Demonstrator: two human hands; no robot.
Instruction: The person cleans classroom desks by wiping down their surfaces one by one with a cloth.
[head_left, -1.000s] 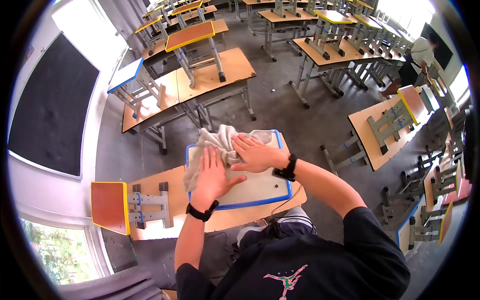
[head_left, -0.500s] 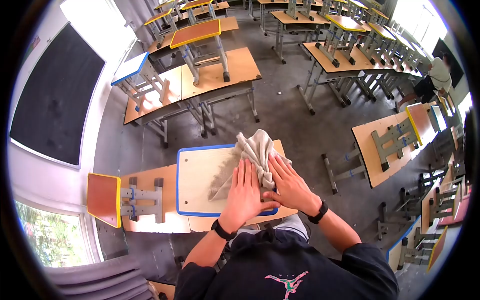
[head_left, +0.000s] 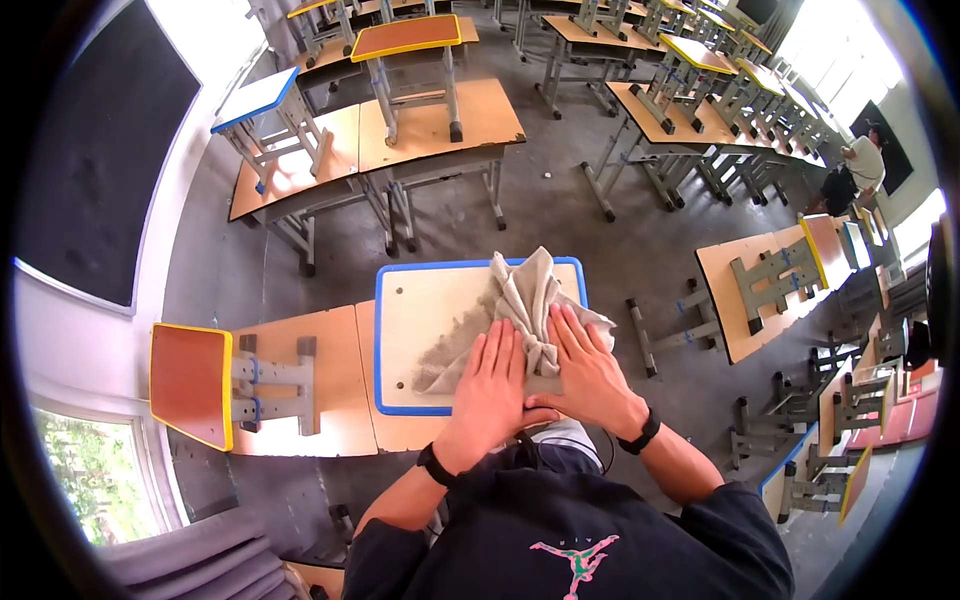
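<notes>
A pale stool seat (head_left: 430, 300) with a blue rim lies on the wooden desk in front of me. A crumpled grey-beige cloth (head_left: 527, 300) covers its right part, and a darker damp-looking patch shows left of the cloth. My left hand (head_left: 490, 390) rests flat on the cloth's lower left edge, fingers stretched out. Beside it, my right hand (head_left: 590, 385) presses on the cloth's right side with its fingers extended. The thumbs meet near the seat's front edge. Neither hand is closed round the cloth.
On the desk (head_left: 340, 370) to the left lies an overturned stool (head_left: 190, 385) with a yellow rim. Desks bearing stools (head_left: 410, 38) stand ahead and to the right. Another person (head_left: 860, 165) is at the far right. A blackboard (head_left: 110, 150) hangs on the left wall.
Since one second ago, both hands and the cloth have moved from the seat's upper left to its right part, uncovering the left part. The distant person's posture has changed slightly.
</notes>
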